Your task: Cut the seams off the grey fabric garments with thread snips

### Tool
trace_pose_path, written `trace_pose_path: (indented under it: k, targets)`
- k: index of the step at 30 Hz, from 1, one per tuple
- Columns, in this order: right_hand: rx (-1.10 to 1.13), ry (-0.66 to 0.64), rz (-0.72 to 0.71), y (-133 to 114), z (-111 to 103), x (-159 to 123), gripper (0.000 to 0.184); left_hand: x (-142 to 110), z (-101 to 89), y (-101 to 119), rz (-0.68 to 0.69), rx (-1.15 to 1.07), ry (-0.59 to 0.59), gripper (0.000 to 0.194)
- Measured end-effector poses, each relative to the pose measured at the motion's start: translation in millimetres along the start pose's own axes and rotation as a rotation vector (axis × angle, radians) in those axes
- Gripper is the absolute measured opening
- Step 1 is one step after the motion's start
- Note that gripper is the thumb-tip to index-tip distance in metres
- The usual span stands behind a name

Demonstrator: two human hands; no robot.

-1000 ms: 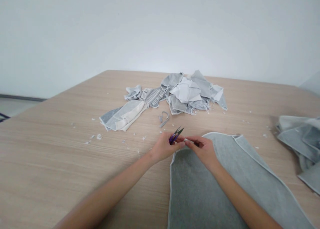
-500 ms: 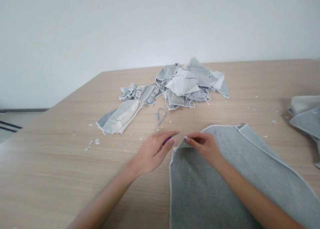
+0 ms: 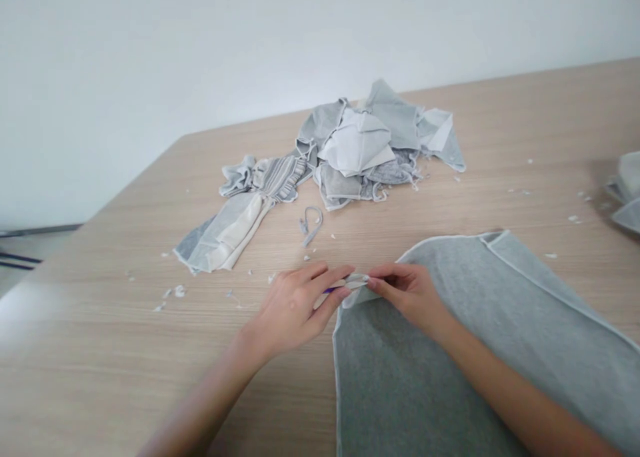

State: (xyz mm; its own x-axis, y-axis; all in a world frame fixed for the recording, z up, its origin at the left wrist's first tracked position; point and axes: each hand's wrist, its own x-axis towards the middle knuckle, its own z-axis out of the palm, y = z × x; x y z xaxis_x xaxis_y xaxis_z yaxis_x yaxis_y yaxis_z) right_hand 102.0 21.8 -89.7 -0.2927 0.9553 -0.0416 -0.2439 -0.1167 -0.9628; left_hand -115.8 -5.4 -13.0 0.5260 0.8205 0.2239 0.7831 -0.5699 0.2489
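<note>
A large grey fabric piece [image 3: 430, 357] with white overlocked edges lies on the table in front of me. My right hand [image 3: 407, 290] pinches its upper left corner, which is folded up. My left hand [image 3: 305, 304] is closed on small thread snips [image 3: 350, 284], of which a bit of purple and two thin pointed blades show. The blades stand slightly apart at the pinched corner, right by my right fingertips. Whether they touch the cloth I cannot tell.
Behind my hands lies a heap of grey and white fabric pieces [image 3: 357, 144], with a striped piece [image 3: 280, 177] at its left. A loose grey strip [image 3: 313, 225] and white scraps [image 3: 179, 290] are scattered on the wooden table [image 3: 100, 350]. More cloth [image 3: 630, 190] sits at the right edge.
My left hand has brought the snips to the corner, and their blades now show apart. My right hand keeps its pinch. The view has tilted and shifted slightly.
</note>
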Motion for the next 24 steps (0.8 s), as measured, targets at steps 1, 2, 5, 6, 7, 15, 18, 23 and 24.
trace_pose_path:
  k: [1, 2, 5, 6, 7, 15, 18, 23, 24]
  targets:
    - [0.002, -0.004, 0.007, 0.7, -0.4, 0.0, 0.021, -0.4, 0.6, -0.1, 0.018, 0.007, 0.022, 0.035]
    - [0.004, -0.008, 0.013, 1.2, -0.7, -0.1, 0.021, -0.7, 0.9, 0.1, 0.035, 0.020, 0.039, 0.035]
    - [0.010, -0.018, 0.019, 2.0, -2.0, -0.2, 0.019, -1.3, 1.3, 2.1, 0.073, 0.082, 0.062, 0.035]
    - [0.010, -0.022, 0.019, 1.9, -2.5, -0.2, 0.019, -1.5, 1.6, 2.9, 0.083, 0.104, 0.066, 0.035]
    - [0.009, -0.027, 0.019, 1.7, -3.1, -0.2, 0.019, -1.7, 1.9, 3.7, 0.092, 0.125, 0.069, 0.035]
    - [-0.023, -0.082, 0.014, -2.1, -4.7, -0.2, 0.022, 0.2, 5.3, 4.3, 0.158, 0.226, 0.109, 0.036]
    - [-0.023, -0.082, 0.013, -1.6, -5.6, -0.1, 0.022, 0.9, 6.3, 4.3, 0.184, 0.247, 0.112, 0.034]
    - [-0.037, -0.101, 0.016, -1.3, -7.3, 0.8, 0.023, -0.3, 8.2, 5.0, 0.170, 0.248, 0.112, 0.035]
    - [-0.038, -0.105, 0.016, -1.5, -7.5, 1.1, 0.024, -0.6, 8.6, 5.3, 0.167, 0.244, 0.110, 0.035]
